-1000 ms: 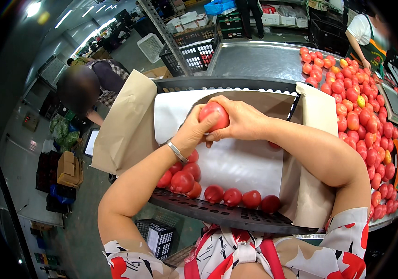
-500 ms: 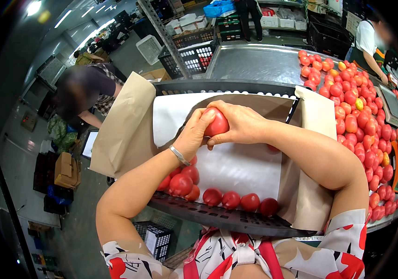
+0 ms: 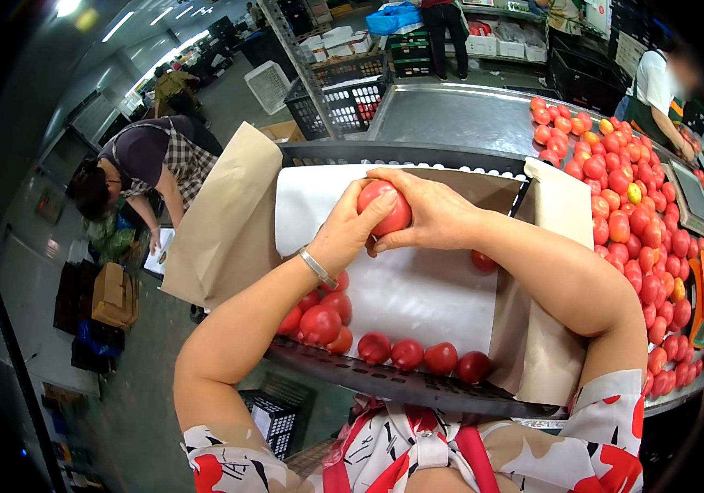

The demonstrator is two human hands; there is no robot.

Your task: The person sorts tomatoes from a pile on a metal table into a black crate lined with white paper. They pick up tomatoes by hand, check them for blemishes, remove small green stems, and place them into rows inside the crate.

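Hands met above the paper-lined black plastic crate (image 3: pixel 417 386). Left hand (image 3: pixel 350 232) and right hand (image 3: pixel 438 215) together cupped a round red tomato (image 3: pixel 386 205). Below that grip lay more red tomatoes (image 3: pixel 408 353). Soft, even holding seemed best, since squeezing could bruise it.

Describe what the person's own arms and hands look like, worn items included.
Both forearms are bare. The left hand has a thin silver bracelet at the wrist. The right hand shows no ring, watch or glove. Short sleeves of a white garment with red and dark floral print cover the upper arms. No gloves on the fingers.
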